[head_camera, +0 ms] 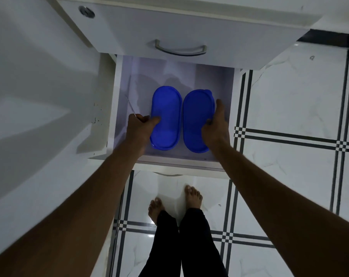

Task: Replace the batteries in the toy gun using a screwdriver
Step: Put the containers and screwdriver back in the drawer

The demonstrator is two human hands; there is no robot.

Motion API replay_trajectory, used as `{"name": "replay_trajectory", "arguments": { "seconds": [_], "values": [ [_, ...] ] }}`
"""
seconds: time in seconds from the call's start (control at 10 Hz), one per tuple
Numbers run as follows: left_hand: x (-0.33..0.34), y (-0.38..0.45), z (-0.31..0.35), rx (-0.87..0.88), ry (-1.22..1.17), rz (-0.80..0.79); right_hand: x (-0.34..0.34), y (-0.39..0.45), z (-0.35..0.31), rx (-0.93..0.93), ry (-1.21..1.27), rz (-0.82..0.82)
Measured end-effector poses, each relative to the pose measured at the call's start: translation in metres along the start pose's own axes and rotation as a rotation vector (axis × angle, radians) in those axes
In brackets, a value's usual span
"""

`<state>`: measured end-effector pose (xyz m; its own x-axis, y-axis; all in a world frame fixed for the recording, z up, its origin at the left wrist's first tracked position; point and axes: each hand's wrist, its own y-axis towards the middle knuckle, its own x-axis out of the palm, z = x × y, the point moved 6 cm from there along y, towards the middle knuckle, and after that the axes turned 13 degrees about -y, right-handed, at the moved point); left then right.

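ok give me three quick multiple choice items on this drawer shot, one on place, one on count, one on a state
1. Where are the blue lidded containers?
A. on the floor
B. in the open drawer
C. on the counter

2. How many are there?
A. one
B. two
C. four

3. What is the right hand doing?
A. gripping the right container
B. hanging idle
C. pulling the upper drawer handle

Answers: 1 B, both lie on the drawer's floor; 2 B, they sit side by side; 3 A, its thumb and fingers curl round that container's edge.

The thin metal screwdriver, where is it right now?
In the head view, the thin metal screwdriver is in the left hand, inside the open white drawer, left of the two blue oval lids.
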<state>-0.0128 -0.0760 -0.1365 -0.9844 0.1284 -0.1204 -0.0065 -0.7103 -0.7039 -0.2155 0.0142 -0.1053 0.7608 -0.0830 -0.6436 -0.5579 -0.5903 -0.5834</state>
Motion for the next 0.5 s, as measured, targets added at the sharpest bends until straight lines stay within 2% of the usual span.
{"name": "replay_trajectory", "arguments": {
  "seconds": [0.1, 0.2, 0.4, 0.5],
  "values": [
    [-0.004, 0.002, -0.002, 0.025, 0.042, 0.015, -0.005, 0.006, 0.001, -0.054, -0.093, 0.058],
    [-0.010, 0.006, -0.001, 0.054, 0.064, 0.045, -0.009, 0.006, 0.000, -0.057, -0.077, 0.132],
    [-0.008, 0.009, 0.004, 0.069, 0.149, 0.049, -0.007, 0.005, -0.007, -0.040, -0.081, 0.178],
    [-0.008, 0.011, 0.006, -0.012, 0.262, 0.077, -0.007, -0.015, -0.026, -0.248, -0.173, 0.300]
  ]
}}
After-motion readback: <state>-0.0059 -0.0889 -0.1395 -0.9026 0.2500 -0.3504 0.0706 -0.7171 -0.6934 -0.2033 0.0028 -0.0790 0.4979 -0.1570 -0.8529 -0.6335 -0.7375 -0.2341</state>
